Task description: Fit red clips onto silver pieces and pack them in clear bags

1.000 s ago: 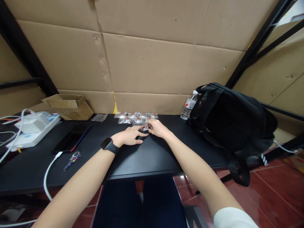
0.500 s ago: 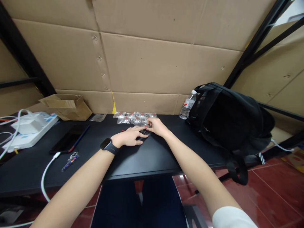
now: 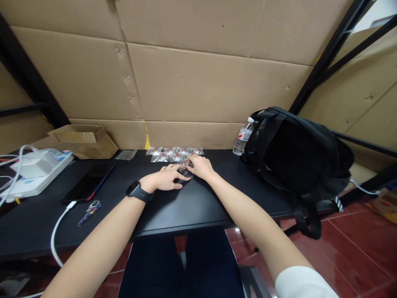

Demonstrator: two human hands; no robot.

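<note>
My left hand, with a dark watch at its wrist, lies flat on the black table with its fingers spread toward a small clear plastic packet. From the other side my right hand reaches that packet, its fingers bent and thumb close to them at the packet's upper edge. Much of the packet is covered by my fingers, so its contents are hard to make out. Just behind, several similar clear packets with red marks lie in two rows.
A black backpack and a water bottle stand on the right. To the left are an open paper bag, a flat plastic bag, a phone, a keychain and a white power strip. Cardboard walls the back.
My right hand has turned flatter and lower over the packet, its raised fingers coming down. My left hand stays almost in place beside the packet. The whole view has shifted slightly.
</note>
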